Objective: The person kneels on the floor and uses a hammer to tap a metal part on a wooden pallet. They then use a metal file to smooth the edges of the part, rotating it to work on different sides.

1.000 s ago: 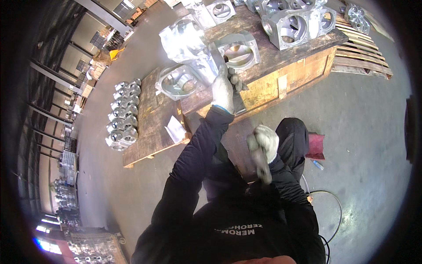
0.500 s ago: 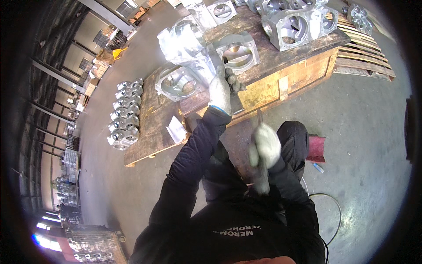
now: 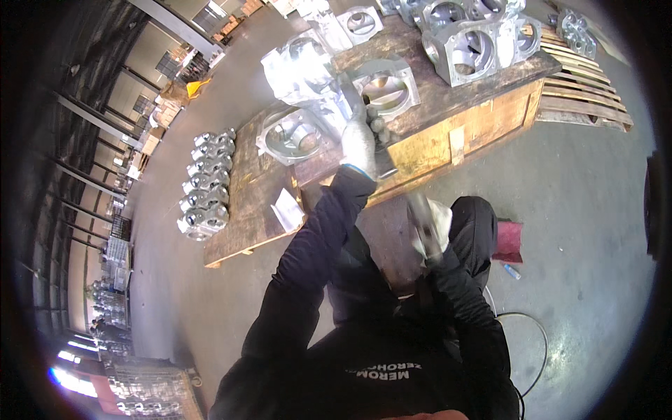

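Note:
My left hand (image 3: 360, 143), in a pale work glove, reaches out to the near edge of a square grey metal casting (image 3: 383, 87) with a round bore. The casting sits on a wooden crate top (image 3: 448, 136). The gloved fingers rest against the casting's front corner, beside a small dark part. My right hand (image 3: 428, 227), also gloved, is held close to my body above my knee. It is closed around a slim dark tool (image 3: 422, 215) that looks blurred.
More grey castings (image 3: 465, 49) stand further back on the crate. Another casting (image 3: 290, 136) lies on a lower wooden pallet to the left, with a row of shiny valve bodies (image 3: 203, 185) beyond. A red cloth (image 3: 509, 241) and a black cable (image 3: 532, 343) lie on the concrete floor.
My left hand has stayed at the casting's front edge. My right hand with the tool has shifted a little, moving with blur near my knee.

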`<action>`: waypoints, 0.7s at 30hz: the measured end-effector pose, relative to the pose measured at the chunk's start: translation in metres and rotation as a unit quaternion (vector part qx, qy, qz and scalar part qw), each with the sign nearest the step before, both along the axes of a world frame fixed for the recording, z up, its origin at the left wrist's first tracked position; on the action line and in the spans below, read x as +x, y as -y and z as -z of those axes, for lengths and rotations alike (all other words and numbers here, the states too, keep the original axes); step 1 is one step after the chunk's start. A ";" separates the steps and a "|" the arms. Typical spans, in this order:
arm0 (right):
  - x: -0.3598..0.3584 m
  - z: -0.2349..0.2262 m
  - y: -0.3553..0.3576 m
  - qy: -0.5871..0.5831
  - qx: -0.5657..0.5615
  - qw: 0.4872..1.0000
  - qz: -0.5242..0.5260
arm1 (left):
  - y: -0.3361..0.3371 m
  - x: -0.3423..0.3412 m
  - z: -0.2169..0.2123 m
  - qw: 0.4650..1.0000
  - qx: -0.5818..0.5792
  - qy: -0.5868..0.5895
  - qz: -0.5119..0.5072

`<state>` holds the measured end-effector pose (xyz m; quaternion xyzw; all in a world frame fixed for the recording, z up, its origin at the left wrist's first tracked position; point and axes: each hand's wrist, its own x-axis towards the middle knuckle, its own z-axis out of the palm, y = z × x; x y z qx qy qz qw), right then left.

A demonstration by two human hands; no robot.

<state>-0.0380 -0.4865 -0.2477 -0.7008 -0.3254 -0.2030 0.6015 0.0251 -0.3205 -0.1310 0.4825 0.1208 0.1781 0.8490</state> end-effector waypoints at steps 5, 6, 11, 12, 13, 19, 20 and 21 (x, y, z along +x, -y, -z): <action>-0.004 -0.013 0.011 0.244 0.177 0.937 -0.175 | -0.002 0.002 0.005 1.000 0.013 -0.023 -0.008; 0.000 -0.014 0.010 0.200 0.113 0.966 -0.122 | -0.003 0.004 0.006 1.000 0.009 -0.023 -0.010; 0.008 -0.007 0.002 -0.049 0.078 0.991 -0.099 | 0.002 0.013 0.010 0.999 0.018 -0.016 -0.021; 0.004 -0.006 0.004 0.039 0.123 0.985 -0.117 | 0.005 0.011 0.013 0.998 0.012 -0.049 -0.032; 0.003 -0.006 0.007 0.159 0.088 0.980 -0.078 | 0.007 0.013 0.013 0.996 0.010 -0.072 -0.052; -0.012 -0.021 0.030 0.239 0.110 0.948 -0.181 | 0.005 0.004 0.013 0.999 0.013 -0.039 -0.032; -0.010 -0.024 0.030 0.219 0.091 0.955 -0.177 | 0.004 0.003 0.014 1.000 0.011 -0.013 -0.016; -0.007 -0.026 0.028 0.226 0.109 0.959 -0.135 | 0.003 0.002 0.016 0.999 0.026 -0.016 -0.020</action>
